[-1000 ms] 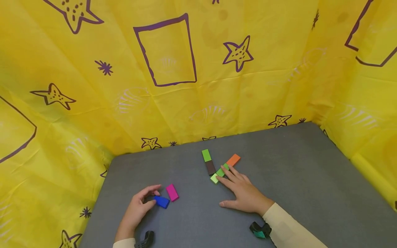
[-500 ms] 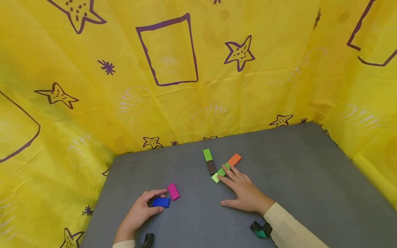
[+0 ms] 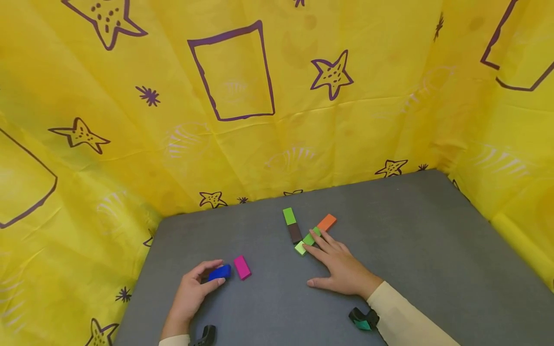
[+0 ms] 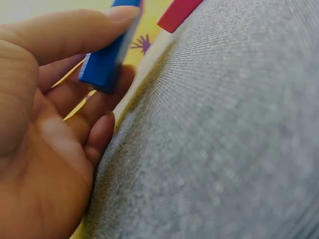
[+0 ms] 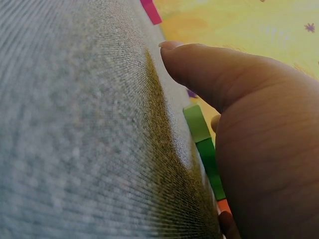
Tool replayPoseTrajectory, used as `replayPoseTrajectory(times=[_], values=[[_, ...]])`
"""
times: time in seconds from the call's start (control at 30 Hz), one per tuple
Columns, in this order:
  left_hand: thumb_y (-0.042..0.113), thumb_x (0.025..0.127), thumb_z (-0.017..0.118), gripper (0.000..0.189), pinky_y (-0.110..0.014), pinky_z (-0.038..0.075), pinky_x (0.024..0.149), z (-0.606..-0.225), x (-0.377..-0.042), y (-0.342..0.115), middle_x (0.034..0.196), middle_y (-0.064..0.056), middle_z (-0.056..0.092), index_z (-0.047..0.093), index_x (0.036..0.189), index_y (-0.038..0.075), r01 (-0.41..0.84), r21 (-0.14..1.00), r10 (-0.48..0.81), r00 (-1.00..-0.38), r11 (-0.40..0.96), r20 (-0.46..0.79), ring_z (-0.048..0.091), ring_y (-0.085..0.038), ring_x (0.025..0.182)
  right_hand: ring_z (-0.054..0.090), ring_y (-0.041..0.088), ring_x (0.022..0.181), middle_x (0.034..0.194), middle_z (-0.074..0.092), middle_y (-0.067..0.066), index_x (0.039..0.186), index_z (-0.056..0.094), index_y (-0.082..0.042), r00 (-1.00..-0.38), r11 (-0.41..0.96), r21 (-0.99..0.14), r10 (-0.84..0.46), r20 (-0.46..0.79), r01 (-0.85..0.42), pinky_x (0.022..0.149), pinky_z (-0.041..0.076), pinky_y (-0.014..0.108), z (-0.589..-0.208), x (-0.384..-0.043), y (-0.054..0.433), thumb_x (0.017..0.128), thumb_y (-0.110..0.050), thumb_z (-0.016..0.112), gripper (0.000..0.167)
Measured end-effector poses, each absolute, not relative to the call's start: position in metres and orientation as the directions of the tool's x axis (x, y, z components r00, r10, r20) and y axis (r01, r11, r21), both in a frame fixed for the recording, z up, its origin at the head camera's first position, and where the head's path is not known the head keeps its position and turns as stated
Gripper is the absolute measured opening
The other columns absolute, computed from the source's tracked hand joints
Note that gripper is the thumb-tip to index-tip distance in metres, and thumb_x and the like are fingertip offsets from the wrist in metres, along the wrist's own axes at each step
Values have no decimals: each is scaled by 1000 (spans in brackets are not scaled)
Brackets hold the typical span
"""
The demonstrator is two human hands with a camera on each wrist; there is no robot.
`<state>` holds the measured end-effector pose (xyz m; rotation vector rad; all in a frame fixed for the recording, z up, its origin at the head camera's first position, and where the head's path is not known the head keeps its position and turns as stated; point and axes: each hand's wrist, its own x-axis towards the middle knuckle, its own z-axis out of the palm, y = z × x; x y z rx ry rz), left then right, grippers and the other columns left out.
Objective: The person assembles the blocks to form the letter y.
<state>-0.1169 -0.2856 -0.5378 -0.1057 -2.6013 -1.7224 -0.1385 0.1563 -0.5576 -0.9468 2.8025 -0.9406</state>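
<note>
My left hand (image 3: pixel 190 290) pinches a blue block (image 3: pixel 220 272) between thumb and fingers. In the left wrist view the blue block (image 4: pixel 103 67) appears raised off the table. A pink block (image 3: pixel 243 267) lies just to its right. Farther right, my right hand (image 3: pixel 344 271) is spread, its fingertips touching a row made of a light green block (image 3: pixel 300 248), a green block (image 3: pixel 309 239) and an orange block (image 3: pixel 327 222). The fingers partly cover the green one. A dark brown block (image 3: pixel 295 233) and a lime block (image 3: pixel 289 216) form a second line meeting the row at an angle.
The grey table (image 3: pixel 411 230) ends at the back against a yellow cloth (image 3: pixel 242 158) printed with purple stars. More of this cloth hangs on the left and right sides. Each wrist wears a dark camera mount, such as the right mount (image 3: pixel 362 319).
My left hand first draws nearer the blue block lying on the table, then grips it and shifts it slightly up and left. My right hand and the other blocks stay put.
</note>
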Motion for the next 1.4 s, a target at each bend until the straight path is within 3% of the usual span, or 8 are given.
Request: replayPoseTrajectory(times=[0.2,0.33,0.83,1.4], values=[[-6,90,87,38,-24,56,92,-539,-121,-286,126,-20,72,76,126,-4,103,949,-72,-989,297,130,72,-17,112,9,36,165,180,19,8,168,46,-19,-813,626,-561,-559,160,-541,117,27,72,-559,-139,156,98,-65,74,89],[-8,90,86,36,-23,55,95,-538,-124,-284,126,-20,71,77,125,-5,115,950,-106,-983,289,152,71,-18,113,9,36,165,179,22,9,168,47,-18,-812,627,-558,-562,160,-544,117,27,72,-558,-139,156,98,-64,74,88],[-7,89,87,42,-25,57,93,-527,-128,-259,131,-22,72,75,129,-5,83,965,-109,-988,249,113,72,-17,113,9,36,165,179,22,9,168,46,-18,-817,634,-560,-557,147,-533,118,27,72,-557,-139,155,98,-63,75,88],[-9,90,85,37,-29,56,97,-513,-129,-222,130,-24,70,75,127,-7,149,972,-28,-987,181,157,71,-22,115,9,36,165,179,21,8,168,46,-18,-811,628,-557,-565,154,-543,117,27,72,-557,-139,156,98,-62,76,88]])
